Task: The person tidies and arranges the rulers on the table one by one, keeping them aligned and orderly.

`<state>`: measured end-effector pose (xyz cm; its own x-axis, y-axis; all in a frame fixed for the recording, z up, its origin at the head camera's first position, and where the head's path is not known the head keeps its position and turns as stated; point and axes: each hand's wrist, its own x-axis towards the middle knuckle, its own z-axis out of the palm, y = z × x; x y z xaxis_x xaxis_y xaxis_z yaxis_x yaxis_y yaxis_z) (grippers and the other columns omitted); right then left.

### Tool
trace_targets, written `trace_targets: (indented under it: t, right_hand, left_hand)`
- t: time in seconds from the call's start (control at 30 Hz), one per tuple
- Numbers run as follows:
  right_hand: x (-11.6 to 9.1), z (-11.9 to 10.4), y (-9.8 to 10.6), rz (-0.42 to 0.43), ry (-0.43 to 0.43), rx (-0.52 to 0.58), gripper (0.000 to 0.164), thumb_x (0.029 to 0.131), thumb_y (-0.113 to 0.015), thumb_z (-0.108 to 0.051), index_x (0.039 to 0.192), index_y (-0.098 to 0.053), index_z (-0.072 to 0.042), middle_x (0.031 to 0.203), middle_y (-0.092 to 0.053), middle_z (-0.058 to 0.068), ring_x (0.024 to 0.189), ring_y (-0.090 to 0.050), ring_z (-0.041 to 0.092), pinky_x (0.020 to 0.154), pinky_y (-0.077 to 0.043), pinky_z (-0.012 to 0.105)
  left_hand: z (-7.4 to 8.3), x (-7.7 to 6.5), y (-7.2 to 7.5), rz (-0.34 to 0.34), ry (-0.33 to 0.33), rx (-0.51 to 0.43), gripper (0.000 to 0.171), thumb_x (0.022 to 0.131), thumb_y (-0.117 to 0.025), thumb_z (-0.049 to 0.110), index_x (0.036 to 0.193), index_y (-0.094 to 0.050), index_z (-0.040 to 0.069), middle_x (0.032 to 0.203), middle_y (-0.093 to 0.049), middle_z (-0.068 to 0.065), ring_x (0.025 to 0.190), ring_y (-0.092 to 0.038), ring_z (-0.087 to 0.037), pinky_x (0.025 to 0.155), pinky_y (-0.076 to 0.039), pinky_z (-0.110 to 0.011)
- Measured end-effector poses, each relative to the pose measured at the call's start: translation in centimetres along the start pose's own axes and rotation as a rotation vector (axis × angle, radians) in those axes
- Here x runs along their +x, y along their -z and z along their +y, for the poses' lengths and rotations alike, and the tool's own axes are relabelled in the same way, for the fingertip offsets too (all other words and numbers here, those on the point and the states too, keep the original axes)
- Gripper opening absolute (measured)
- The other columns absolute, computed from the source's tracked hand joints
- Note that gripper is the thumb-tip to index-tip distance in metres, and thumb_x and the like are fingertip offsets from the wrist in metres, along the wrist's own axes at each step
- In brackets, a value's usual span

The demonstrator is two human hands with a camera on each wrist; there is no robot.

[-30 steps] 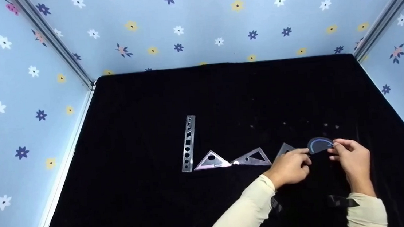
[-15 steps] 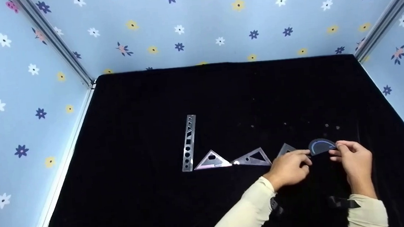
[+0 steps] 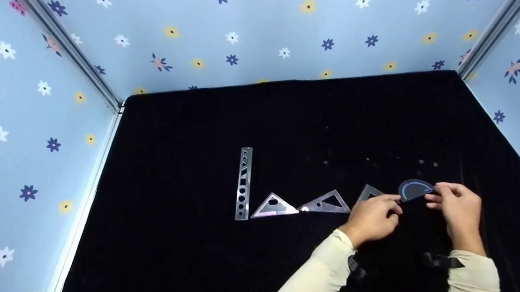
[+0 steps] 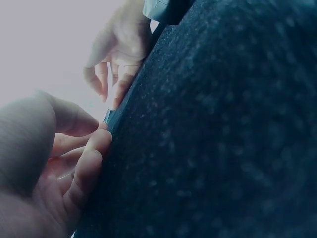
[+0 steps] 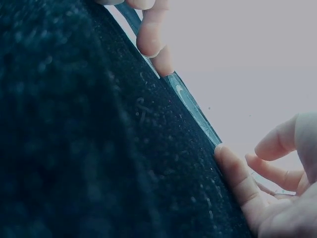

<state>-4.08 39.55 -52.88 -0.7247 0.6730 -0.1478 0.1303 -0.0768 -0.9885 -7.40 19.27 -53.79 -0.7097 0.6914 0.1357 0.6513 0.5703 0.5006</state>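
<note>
A dark semicircular protractor [image 3: 415, 190] with a blue arc lies on the black cloth, its curved side away from me. Extended fingertips of my left hand [image 3: 373, 218] reach its left corner. At the right corner a fingertip of my right hand [image 3: 461, 213] touches the edge; in the right wrist view the thumb [image 5: 277, 143] stands off from the protractor [image 5: 190, 106]. Partly hidden behind my left hand is a clear set square [image 3: 366, 193]. Further left lie another set square [image 3: 310, 207], a triangle [image 3: 265, 210] with an oval hole, and an upright-lying stencil ruler [image 3: 242, 203].
Black cloth [image 3: 187, 171] covers the table. Blue flowered panels [image 3: 247, 6] enclose its back and sides, with metal posts [image 3: 78, 53] at the corners. Small pale specks dot the cloth beyond the protractor.
The protractor has shifted slightly right and towards me, and my right hand has moved along with it. My left hand follows only a little; the other drawing tools stay put.
</note>
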Motion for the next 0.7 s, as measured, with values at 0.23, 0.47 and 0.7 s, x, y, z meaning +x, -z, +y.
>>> trace_targets:
  t: [0.23, 0.47, 0.7]
  right_hand:
    - [-0.06, -0.09, 0.22, 0.014, -0.012, 0.025, 0.015, 0.097, -0.056, 0.0, 0.105, -0.062, 0.011, 0.077, -0.07, 0.002, 0.058, -0.07, 0.015, 0.05, -0.056, 0.027]
    - [0.07, -0.16, 0.15, 0.025, -0.028, 0.036, 0.014, 0.097, -0.056, 0.0, 0.105, -0.062, 0.01, 0.077, -0.07, 0.003, 0.058, -0.07, 0.015, 0.05, -0.056, 0.027]
    - [-0.05, -0.12, 0.12, 0.025, -0.02, 0.021, 0.012, 0.096, -0.058, 0.0, 0.102, -0.064, 0.009, 0.075, -0.07, 0.002, 0.056, -0.069, 0.014, 0.048, -0.055, 0.027]
  left_hand:
    - [-0.06, -0.06, -0.09, -0.004, 0.003, -0.027, 0.021, 0.094, -0.062, 0.028, 0.108, -0.076, 0.034, 0.137, -0.056, 0.024, 0.118, -0.056, 0.004, 0.093, -0.042, -0.012]
    - [-0.15, -0.06, 0.25, 0.032, 0.008, -0.09, 0.021, 0.092, -0.063, 0.024, 0.104, -0.078, 0.033, 0.132, -0.06, 0.025, 0.118, -0.054, 0.008, 0.094, -0.039, -0.009]
    - [-0.3, -0.4, 0.1, 0.068, -0.012, -0.166, 0.021, 0.094, -0.062, 0.022, 0.103, -0.079, 0.031, 0.128, -0.063, 0.024, 0.118, -0.052, 0.011, 0.096, -0.036, -0.007]
